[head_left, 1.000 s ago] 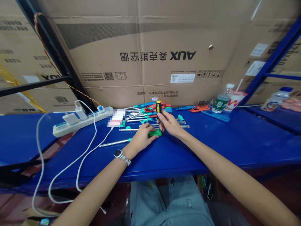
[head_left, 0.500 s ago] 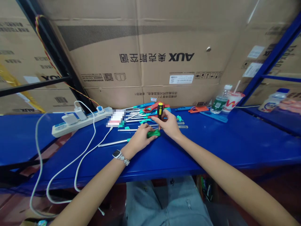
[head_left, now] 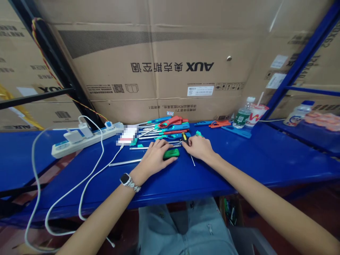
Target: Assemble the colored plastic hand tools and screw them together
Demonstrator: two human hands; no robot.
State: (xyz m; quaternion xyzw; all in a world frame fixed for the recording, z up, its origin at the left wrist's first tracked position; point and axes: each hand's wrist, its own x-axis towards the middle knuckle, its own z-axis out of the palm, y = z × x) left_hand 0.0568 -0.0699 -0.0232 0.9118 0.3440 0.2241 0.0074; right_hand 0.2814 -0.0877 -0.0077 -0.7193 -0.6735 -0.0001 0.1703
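My left hand (head_left: 156,156) is closed round the green handle of a long-necked lighter (head_left: 171,153). Its silver tube juts out to the left, low over the blue table. My right hand (head_left: 200,148) grips a screwdriver (head_left: 185,138) with a black and yellow handle. The screwdriver lies slanted, its thin shaft pointing down and toward me, its tip apart from the lighter. Just beyond both hands is a pile of lighters (head_left: 172,122) with red and blue handles and silver tubes. A small teal piece (head_left: 199,133) sits behind my right hand.
A white power strip (head_left: 60,150) with plugs and cables (head_left: 102,152) runs along the left. Handle shells (head_left: 220,123), a water bottle (head_left: 242,113), a cup with straw (head_left: 257,115) and another bottle (head_left: 299,113) are at right. A large cardboard sheet (head_left: 170,35) stands behind.
The screwdriver has gone from upright above the green lighter to slanted beside it, as my right hand turned and moved slightly right. My left hand keeps hold of the lighter. The view shifted slightly.
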